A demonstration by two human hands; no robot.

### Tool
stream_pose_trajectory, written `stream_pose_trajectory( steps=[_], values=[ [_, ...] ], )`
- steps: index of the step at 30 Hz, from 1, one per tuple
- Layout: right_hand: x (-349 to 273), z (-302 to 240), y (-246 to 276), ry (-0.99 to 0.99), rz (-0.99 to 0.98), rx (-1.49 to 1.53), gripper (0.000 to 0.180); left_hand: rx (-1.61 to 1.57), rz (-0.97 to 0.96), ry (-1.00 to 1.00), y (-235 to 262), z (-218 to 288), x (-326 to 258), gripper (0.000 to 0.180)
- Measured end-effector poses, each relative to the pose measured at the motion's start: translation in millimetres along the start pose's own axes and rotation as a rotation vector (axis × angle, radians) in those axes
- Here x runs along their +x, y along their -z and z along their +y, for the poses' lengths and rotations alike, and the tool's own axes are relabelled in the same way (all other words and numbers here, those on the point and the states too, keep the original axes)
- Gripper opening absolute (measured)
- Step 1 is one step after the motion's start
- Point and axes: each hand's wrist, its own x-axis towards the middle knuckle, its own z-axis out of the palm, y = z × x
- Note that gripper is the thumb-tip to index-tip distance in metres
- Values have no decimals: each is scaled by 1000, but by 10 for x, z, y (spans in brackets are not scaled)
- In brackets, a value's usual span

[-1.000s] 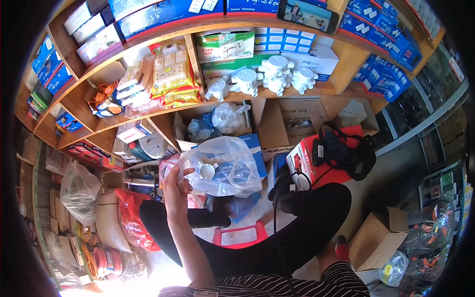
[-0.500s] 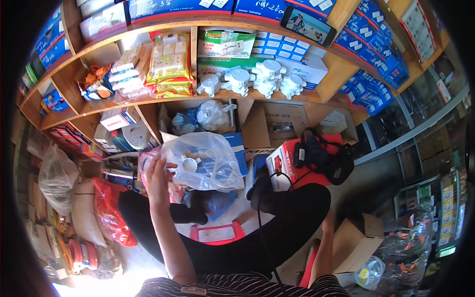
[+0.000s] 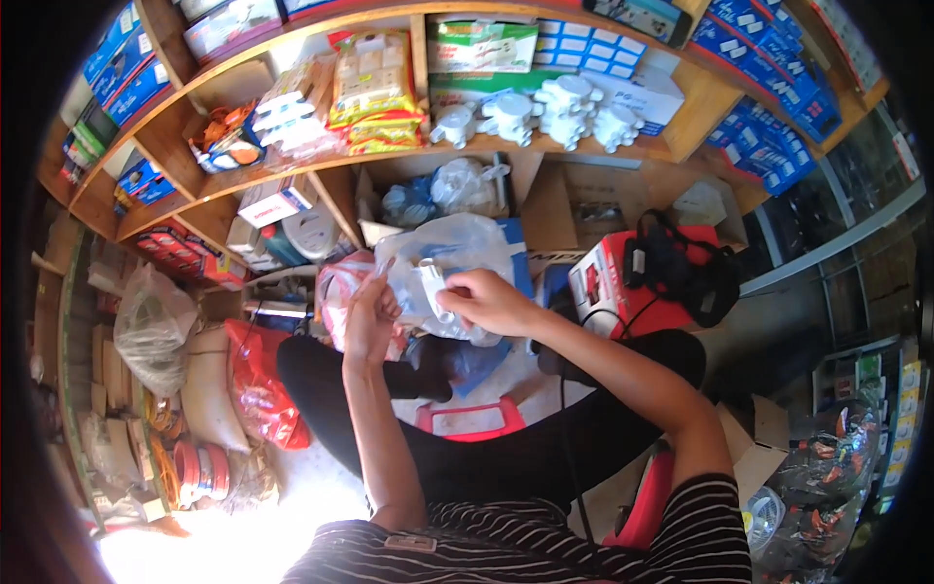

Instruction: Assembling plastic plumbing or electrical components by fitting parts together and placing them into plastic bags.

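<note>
A white plastic conduit junction box [image 3: 434, 289], seen from its side, is between the fingers of my right hand [image 3: 484, 302]. It stands over a clear plastic bag [image 3: 479, 245] in front of the lower shelf. At the bag's left edge my left hand [image 3: 371, 316] is closed, its fingertips pinching the plastic rim. Similar white round junction boxes [image 3: 508, 119] stand in a row on the shelf above. What else lies in the bag is hard to make out through the plastic and behind my hands.
A red box [image 3: 615, 277] with a black strapped item [image 3: 715, 282] on it stands right of the bag. On the left are a red plastic bag [image 3: 265, 389] and a sack [image 3: 212, 389]. A phone [image 3: 637, 18] leans on the upper shelf. A red stool [image 3: 471, 419] sits between my legs.
My right hand has come up from beside my right leg to the bag and now holds the junction box that lay in it. My left hand has closed at the bag's edge. The view has shifted.
</note>
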Motion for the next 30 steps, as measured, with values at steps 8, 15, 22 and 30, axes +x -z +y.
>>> stream_pose_trajectory(
  steps=[8,15,22,30],
  values=[
    [100,1516,132,385,20,-1125,29,-505,-55,-22,310,135,44,31],
    [39,959,727,256,30,-961,26,192,390,-57,513,283,242,20],
    [40,1128,792,72,-22,-852,30,1206,127,-828,-1044,-50,-375,17],
    [76,1285,1023,-166,187,-799,32,997,-84,81,636,-1018,978,59]
  ],
)
